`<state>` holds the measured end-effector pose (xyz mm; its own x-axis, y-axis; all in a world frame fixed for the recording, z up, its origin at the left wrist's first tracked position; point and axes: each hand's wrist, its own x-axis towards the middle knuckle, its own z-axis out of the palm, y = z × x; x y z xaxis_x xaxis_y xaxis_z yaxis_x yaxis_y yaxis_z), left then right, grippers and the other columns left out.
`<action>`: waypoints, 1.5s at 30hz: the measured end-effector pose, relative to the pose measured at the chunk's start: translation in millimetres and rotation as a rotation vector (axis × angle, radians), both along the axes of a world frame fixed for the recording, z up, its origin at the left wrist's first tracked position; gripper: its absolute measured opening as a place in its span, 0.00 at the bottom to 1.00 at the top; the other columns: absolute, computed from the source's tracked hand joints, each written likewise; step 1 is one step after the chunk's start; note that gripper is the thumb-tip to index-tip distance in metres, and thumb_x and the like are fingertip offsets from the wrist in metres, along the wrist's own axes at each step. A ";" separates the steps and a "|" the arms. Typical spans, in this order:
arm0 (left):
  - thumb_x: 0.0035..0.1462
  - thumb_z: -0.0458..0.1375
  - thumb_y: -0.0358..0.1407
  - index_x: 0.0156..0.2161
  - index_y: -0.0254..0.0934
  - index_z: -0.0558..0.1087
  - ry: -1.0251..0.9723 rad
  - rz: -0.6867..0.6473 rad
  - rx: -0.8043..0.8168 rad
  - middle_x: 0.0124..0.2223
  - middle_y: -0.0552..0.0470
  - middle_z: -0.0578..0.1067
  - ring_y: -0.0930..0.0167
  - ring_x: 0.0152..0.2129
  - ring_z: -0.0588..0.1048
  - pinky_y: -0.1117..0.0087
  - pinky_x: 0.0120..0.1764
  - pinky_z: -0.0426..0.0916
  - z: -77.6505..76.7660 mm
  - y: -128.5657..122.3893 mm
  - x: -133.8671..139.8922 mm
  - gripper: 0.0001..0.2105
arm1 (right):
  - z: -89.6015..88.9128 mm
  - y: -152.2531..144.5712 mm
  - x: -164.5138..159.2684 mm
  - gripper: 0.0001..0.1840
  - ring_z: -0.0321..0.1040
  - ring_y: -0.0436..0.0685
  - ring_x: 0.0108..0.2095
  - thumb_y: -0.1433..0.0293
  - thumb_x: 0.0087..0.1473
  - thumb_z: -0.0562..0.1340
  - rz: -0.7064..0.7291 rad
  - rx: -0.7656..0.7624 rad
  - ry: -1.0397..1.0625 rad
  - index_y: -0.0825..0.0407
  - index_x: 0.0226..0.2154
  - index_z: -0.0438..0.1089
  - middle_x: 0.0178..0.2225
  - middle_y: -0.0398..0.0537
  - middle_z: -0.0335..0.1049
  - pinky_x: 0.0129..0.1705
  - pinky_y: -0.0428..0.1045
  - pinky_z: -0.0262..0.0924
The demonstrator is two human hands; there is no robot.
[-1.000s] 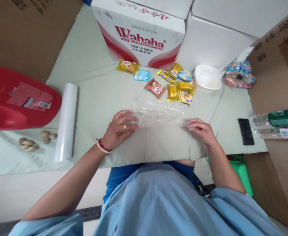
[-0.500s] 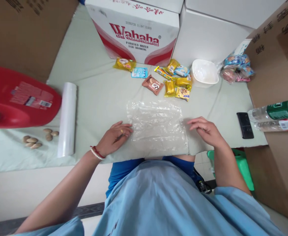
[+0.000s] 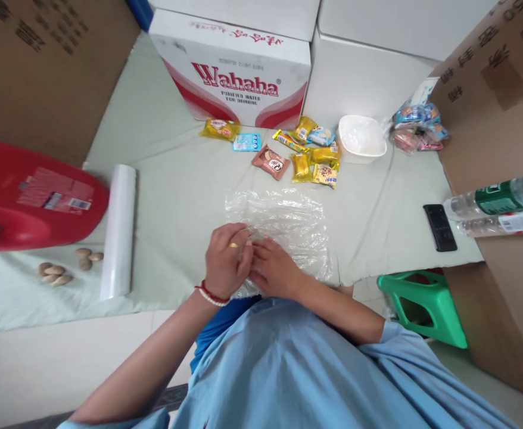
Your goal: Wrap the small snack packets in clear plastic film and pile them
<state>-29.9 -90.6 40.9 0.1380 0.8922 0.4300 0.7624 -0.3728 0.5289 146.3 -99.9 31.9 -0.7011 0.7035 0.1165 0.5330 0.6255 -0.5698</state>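
A crinkled clear plastic sheet (image 3: 288, 217), perhaps a flat bag, lies at the table's front edge. My left hand (image 3: 226, 261) is at its left side, fingers bent and thumb drawn in, apparently pinching the plastic there. My right hand (image 3: 276, 268) reaches across the sheet, its fingertips meeting the left ones at the same edge. The pinched bit itself is mostly hidden by the fingers. Beyond the sheet are a brown snack packet (image 3: 270, 162), several yellow-wrapped snacks (image 3: 301, 167) and a small blue packet (image 3: 246, 142).
A white plastic bowl (image 3: 362, 138) stands right of the snacks, before white boxes and a Wahaha carton (image 3: 234, 77). On the left are a plastic roll (image 3: 119, 232), a red jug (image 3: 38, 196) and several nuts (image 3: 55, 273). A phone (image 3: 440, 227) and bottles (image 3: 498, 199) lie right.
My right hand has crossed leftward over the plastic sheet to meet my left hand, which has moved a little right onto the sheet's left side. The view has shifted slightly.
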 end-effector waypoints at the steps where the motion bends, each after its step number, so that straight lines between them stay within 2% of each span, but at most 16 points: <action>1: 0.68 0.52 0.36 0.53 0.36 0.76 0.012 -0.005 -0.065 0.58 0.38 0.76 0.57 0.58 0.73 0.50 0.61 0.68 -7.2 3.2 6.0 0.15 | 0.4 7.8 8.6 0.18 0.65 0.62 0.64 0.66 0.70 0.55 -0.055 0.013 0.045 0.51 0.55 0.75 0.56 0.53 0.77 0.72 0.64 0.53; 3: 0.70 0.47 0.40 0.61 0.32 0.72 0.105 0.031 -0.208 0.68 0.32 0.68 0.53 0.66 0.65 0.44 0.66 0.62 -23.8 13.5 12.1 0.22 | -3.2 21.9 31.8 0.20 0.66 0.62 0.63 0.68 0.71 0.53 -0.209 0.048 0.055 0.52 0.55 0.76 0.56 0.55 0.77 0.71 0.64 0.55; 5: 0.71 0.44 0.43 0.68 0.30 0.65 0.248 0.051 -0.316 0.73 0.31 0.59 0.50 0.72 0.56 0.38 0.69 0.51 -37.5 24.5 10.6 0.28 | -12.4 29.9 60.5 0.22 0.59 0.66 0.69 0.65 0.71 0.55 -0.374 0.078 -0.041 0.53 0.62 0.71 0.64 0.58 0.70 0.72 0.68 0.51; 9: 0.72 0.41 0.47 0.74 0.35 0.56 0.410 0.020 -0.372 0.77 0.37 0.52 0.51 0.74 0.50 0.35 0.70 0.37 -45.3 36.6 -3.9 0.31 | -31.0 28.6 120.0 0.28 0.50 0.70 0.73 0.59 0.70 0.57 -0.495 0.077 -0.223 0.49 0.69 0.64 0.72 0.56 0.58 0.72 0.74 0.45; 12: 0.72 0.40 0.48 0.75 0.38 0.55 0.440 0.020 -0.369 0.77 0.39 0.50 0.52 0.74 0.49 0.34 0.70 0.34 -42.9 38.2 -11.3 0.31 | -27.7 36.3 149.4 0.25 0.60 0.68 0.68 0.60 0.70 0.56 -0.511 0.074 -0.166 0.51 0.63 0.70 0.67 0.59 0.66 0.69 0.69 0.55; 14: 0.73 0.39 0.48 0.75 0.38 0.55 0.456 0.020 -0.367 0.77 0.40 0.50 0.52 0.74 0.49 0.34 0.70 0.33 -41.9 38.1 -12.2 0.31 | -15.8 56.7 155.1 0.20 0.70 0.66 0.58 0.62 0.70 0.55 -0.549 0.070 -0.114 0.51 0.54 0.77 0.57 0.58 0.76 0.62 0.65 0.64; 16: 0.73 0.39 0.48 0.75 0.38 0.54 0.469 0.019 -0.372 0.78 0.40 0.49 0.52 0.74 0.48 0.34 0.70 0.33 -41.7 38.1 -11.3 0.31 | -0.1 89.3 147.3 0.19 0.74 0.65 0.49 0.63 0.70 0.53 -0.591 0.082 -0.101 0.49 0.47 0.79 0.47 0.54 0.81 0.56 0.62 0.68; 19: 0.72 0.40 0.49 0.75 0.38 0.54 0.481 0.017 -0.388 0.78 0.41 0.48 0.53 0.75 0.48 0.33 0.70 0.33 -41.7 38.5 -10.0 0.31 | 20.4 148.1 109.9 0.19 0.72 0.65 0.47 0.64 0.70 0.53 -0.527 0.128 -0.136 0.51 0.48 0.78 0.45 0.55 0.80 0.55 0.60 0.66; 23: 0.73 0.40 0.49 0.75 0.38 0.55 0.497 0.021 -0.392 0.78 0.42 0.48 0.53 0.74 0.49 0.33 0.70 0.35 -41.5 38.9 -10.2 0.31 | 25.4 210.6 37.5 0.25 0.63 0.70 0.59 0.59 0.69 0.57 -0.432 0.147 -0.255 0.52 0.62 0.69 0.57 0.60 0.73 0.60 0.62 0.59; 26: 0.73 0.41 0.49 0.75 0.38 0.54 0.507 0.024 -0.377 0.78 0.43 0.47 0.53 0.74 0.49 0.33 0.70 0.36 -41.9 38.6 -10.4 0.31 | 18.9 232.2 3.9 0.33 0.58 0.75 0.61 0.59 0.65 0.63 -0.429 0.125 -0.419 0.56 0.67 0.63 0.60 0.67 0.69 0.62 0.65 0.55; 30: 0.73 0.42 0.49 0.75 0.39 0.54 0.493 0.024 -0.376 0.78 0.44 0.47 0.54 0.74 0.48 0.33 0.70 0.34 -43.3 37.8 -10.6 0.31 | 24.5 218.3 14.9 0.26 0.61 0.73 0.57 0.65 0.67 0.58 -0.398 0.163 -0.354 0.54 0.65 0.66 0.54 0.65 0.71 0.60 0.65 0.56; 34: 0.73 0.43 0.48 0.75 0.40 0.54 0.456 0.022 -0.377 0.78 0.44 0.46 0.54 0.75 0.47 0.34 0.71 0.31 -43.5 37.4 -11.2 0.31 | 37.5 156.4 56.0 0.25 0.63 0.68 0.57 0.61 0.68 0.58 -0.114 0.210 -0.029 0.47 0.65 0.65 0.55 0.58 0.69 0.60 0.65 0.59; 37: 0.73 0.43 0.48 0.75 0.40 0.53 0.443 0.020 -0.383 0.78 0.44 0.46 0.55 0.75 0.46 0.34 0.71 0.30 -42.4 37.4 -11.4 0.30 | 27.8 100.4 75.5 0.24 0.64 0.65 0.60 0.64 0.69 0.58 -0.001 0.207 0.042 0.44 0.65 0.65 0.56 0.56 0.69 0.63 0.66 0.59; 40: 0.73 0.43 0.48 0.75 0.40 0.53 0.440 0.020 -0.382 0.78 0.44 0.46 0.55 0.75 0.46 0.35 0.71 0.29 -41.3 37.2 -11.3 0.30 | 11.5 65.0 80.6 0.24 0.63 0.67 0.62 0.66 0.69 0.58 -0.012 0.165 -0.083 0.45 0.65 0.66 0.58 0.59 0.70 0.66 0.70 0.55; 43: 0.73 0.43 0.48 0.76 0.41 0.51 0.423 0.017 -0.387 0.78 0.44 0.46 0.55 0.75 0.45 0.35 0.71 0.28 -40.8 36.7 -11.6 0.30 | 17.3 70.7 78.0 0.24 0.59 0.71 0.67 0.60 0.68 0.61 0.023 0.073 -0.215 0.46 0.63 0.69 0.65 0.61 0.66 0.68 0.74 0.50; 45: 0.73 0.44 0.48 0.76 0.42 0.50 0.405 0.010 -0.396 0.78 0.44 0.45 0.54 0.75 0.45 0.35 0.71 0.29 -40.4 36.6 -11.9 0.31 | 33.1 101.2 71.6 0.21 0.62 0.70 0.65 0.55 0.68 0.60 0.058 0.016 -0.210 0.46 0.57 0.74 0.63 0.58 0.70 0.67 0.70 0.53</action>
<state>-41.8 -53.9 0.5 0.2125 0.9769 -0.0231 0.9361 -0.1968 0.2914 217.9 1.3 65.1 -0.7507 0.6602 -0.0251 0.6014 0.6671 -0.4398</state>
